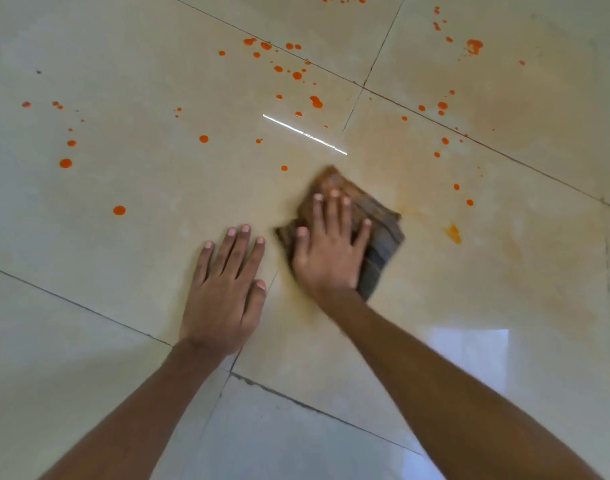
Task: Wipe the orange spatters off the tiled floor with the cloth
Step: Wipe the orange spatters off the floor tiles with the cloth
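My right hand (331, 247) lies flat with spread, straight fingers on a folded grey-brown cloth (379, 240), pressing it to the glossy beige tiled floor (123, 271). The cloth's far corner is stained orange and looks blurred. My left hand (227, 289) rests flat on the bare tile just left of the cloth, fingers straight. Orange spatters (296, 75) dot the floor beyond and to the left of both hands, with more spatters (474, 46) at the far right. A smeared orange mark (453, 233) sits right of the cloth amid a faint orange film.
Dark grout lines (435, 116) cross the floor diagonally. A bright light streak (303, 133) and a pale window reflection (470, 355) glare on the tiles.
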